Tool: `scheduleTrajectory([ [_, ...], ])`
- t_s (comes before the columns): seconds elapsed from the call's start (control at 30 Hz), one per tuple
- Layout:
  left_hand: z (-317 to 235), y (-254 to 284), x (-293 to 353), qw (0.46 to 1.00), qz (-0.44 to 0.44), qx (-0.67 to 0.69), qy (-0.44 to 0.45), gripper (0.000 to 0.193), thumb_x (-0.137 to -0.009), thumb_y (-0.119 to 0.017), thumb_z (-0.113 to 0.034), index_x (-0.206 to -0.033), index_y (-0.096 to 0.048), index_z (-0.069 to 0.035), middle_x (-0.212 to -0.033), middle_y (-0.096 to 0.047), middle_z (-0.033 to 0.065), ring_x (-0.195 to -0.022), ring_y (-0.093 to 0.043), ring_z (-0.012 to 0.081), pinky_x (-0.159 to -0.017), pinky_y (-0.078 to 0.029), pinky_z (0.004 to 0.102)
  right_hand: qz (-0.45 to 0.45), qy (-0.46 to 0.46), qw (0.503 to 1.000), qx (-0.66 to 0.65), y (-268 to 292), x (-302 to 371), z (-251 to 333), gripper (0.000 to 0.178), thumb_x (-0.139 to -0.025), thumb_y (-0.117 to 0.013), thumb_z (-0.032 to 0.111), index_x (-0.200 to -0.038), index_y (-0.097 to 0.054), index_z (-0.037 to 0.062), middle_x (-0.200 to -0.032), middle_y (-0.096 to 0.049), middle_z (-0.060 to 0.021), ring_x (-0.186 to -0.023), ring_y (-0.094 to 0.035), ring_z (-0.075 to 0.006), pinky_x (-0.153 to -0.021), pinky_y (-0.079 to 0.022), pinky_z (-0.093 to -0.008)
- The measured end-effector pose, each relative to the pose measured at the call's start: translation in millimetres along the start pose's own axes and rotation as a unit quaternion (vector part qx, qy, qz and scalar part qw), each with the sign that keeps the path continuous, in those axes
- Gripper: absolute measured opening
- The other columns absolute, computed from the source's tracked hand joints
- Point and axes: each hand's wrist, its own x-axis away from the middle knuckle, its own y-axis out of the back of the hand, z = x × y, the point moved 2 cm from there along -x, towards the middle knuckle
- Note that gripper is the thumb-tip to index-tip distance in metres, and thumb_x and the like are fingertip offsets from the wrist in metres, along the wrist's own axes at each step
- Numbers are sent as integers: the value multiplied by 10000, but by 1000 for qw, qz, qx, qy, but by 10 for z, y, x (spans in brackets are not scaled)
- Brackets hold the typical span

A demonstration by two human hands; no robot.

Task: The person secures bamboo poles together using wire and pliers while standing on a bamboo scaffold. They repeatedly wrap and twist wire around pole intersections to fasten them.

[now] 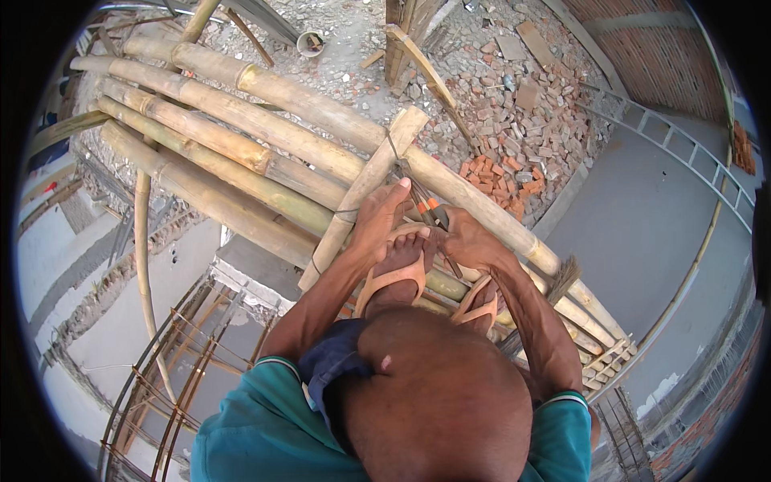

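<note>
My right hand (472,239) is closed around a hand tool with orange and dark handles (431,207), which looks like pliers; the fingers hide much of it. Thin dark wire (399,167) binds a short flat crosspiece (408,128) to the bamboo poles (301,100), and its ends run toward the tool. Beside that tie is my left hand (381,218), thumb stretched along the crosspiece and fingers curled; what they pinch is hidden. My feet, in tan sandals (393,281), stand on the poles between my hands.
Far below lie broken bricks (502,173) and rubble, with a white bucket (310,43) near the top. At right a ladder (679,149) leans by a grey floor (618,217). Rusty rebar (173,386) rises at lower left. My bent knee (442,394) fills the near middle.
</note>
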Motion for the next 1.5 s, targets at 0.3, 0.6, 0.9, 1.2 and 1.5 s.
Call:
scheduleTrajectory([
  [0.3,250,-115,-199,941,-61,332,-15,654,-1048,-572,-483,-1463,-409,-5,-1468,-489,141,-1366,-488,298,-1153,-396,472,24,-193,981,-28,24,86,-15,368,-1004,-688,266,-1288,-658,34,-870,-659,-91,-791,-643,-193,-717,-527,-377],
  [0.6,-195,326,105,978,-131,-41,-155,523,-1075,-539,-427,-1264,-585,59,-1127,-691,176,-942,-703,216,-765,-586,346,68,-183,978,-78,145,79,-41,364,-1014,-637,225,-1323,-627,32,-995,-695,-156,-868,-633,-254,-833,-498,-402],
  [0.9,-742,486,132,957,-89,-262,-84,704,-1017,-549,-618,-1246,-608,45,-1183,-695,191,-1002,-696,222,-854,-564,357,36,-80,994,67,21,-8,-103,295,-1013,-611,196,-1153,-607,-64,-902,-675,-205,-857,-694,-319,-771,-538,-458],
  [1.2,173,-339,-296,938,107,325,50,423,-1006,-642,-489,-1161,-600,-97,-973,-682,77,-865,-670,222,-962,-561,461,74,-157,973,-150,-22,156,91,548,-933,-756,305,-1273,-522,-56,-953,-646,-115,-759,-686,-244,-637,-588,-382],
  [1.5,277,-439,-267,991,-29,129,26,301,-998,-698,-376,-1083,-599,-105,-1060,-680,78,-962,-645,215,-936,-557,439,-21,-157,977,-143,-319,340,-145,421,-994,-677,316,-1211,-517,-7,-877,-616,-122,-711,-655,-278,-595,-526,-413],
])
